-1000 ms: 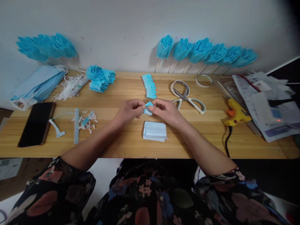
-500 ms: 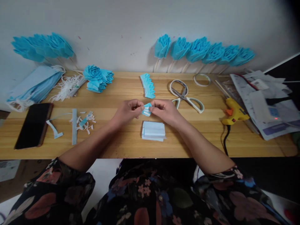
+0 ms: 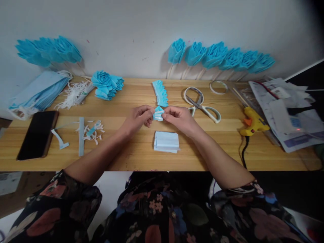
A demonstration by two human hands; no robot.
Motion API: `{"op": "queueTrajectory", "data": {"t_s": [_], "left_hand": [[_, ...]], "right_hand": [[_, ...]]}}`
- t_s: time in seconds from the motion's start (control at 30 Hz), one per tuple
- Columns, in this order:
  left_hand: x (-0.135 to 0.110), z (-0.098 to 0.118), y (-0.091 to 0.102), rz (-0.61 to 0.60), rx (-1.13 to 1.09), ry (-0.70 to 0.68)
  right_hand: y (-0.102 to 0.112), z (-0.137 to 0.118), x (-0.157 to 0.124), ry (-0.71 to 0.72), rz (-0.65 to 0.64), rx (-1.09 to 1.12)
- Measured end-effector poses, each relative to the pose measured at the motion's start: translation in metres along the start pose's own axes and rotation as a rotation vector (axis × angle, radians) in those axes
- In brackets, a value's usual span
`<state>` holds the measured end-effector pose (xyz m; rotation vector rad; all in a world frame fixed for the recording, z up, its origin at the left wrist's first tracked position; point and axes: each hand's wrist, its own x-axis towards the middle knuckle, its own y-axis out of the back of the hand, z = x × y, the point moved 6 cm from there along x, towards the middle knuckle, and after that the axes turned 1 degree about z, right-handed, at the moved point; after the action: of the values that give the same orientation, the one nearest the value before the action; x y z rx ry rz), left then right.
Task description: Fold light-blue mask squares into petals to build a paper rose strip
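Between my two hands is a small blue fabric petal [image 3: 158, 114], pointed at its far end, with white strips across its face. My left hand [image 3: 140, 118] pinches its left edge. The right edge is pinched by the thumb and fingers of my right hand [image 3: 177, 116]. Just beyond it lies an overlapping row of folded blue petals [image 3: 160, 93]. On the near side, below my hands, a stack of pale blue fabric rectangles [image 3: 166, 141] rests on the wooden table [image 3: 131, 158].
Scissors [image 3: 202, 107] and a tape roll [image 3: 218, 87] lie to the right, before a yellow glue gun [image 3: 254, 121] and papers. Blue fabric flowers [image 3: 215, 55] on sticks lean on the wall. At left are face masks [image 3: 42, 89], a phone [image 3: 37, 135] and scraps [image 3: 95, 130].
The petal has moved slightly away from me, closer to the row of petals, and its pointed end shows more fully. Both hands keep their pinch on it.
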<state>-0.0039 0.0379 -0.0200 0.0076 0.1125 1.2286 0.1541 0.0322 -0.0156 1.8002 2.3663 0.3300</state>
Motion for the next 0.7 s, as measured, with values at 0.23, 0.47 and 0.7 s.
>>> {"op": "queueTrajectory", "data": {"t_s": [0.23,0.47,0.7], "left_hand": [[0.0003,-0.0053,-0.0046,-0.071,0.052,-0.007],[0.0003,-0.0043,-0.0047,-0.095,0.071,-0.033],[0.0028,-0.0062,-0.0008,-0.088,0.036,-0.020]], "right_hand": [[-0.0063,-0.0041,-0.0035,0.038,-0.001,-0.082],[-0.0057,-0.0029,-0.0045,0.025,0.000,-0.122],[-0.0008,-0.0033,-0.0024,0.024,-0.059,-0.073]]}}
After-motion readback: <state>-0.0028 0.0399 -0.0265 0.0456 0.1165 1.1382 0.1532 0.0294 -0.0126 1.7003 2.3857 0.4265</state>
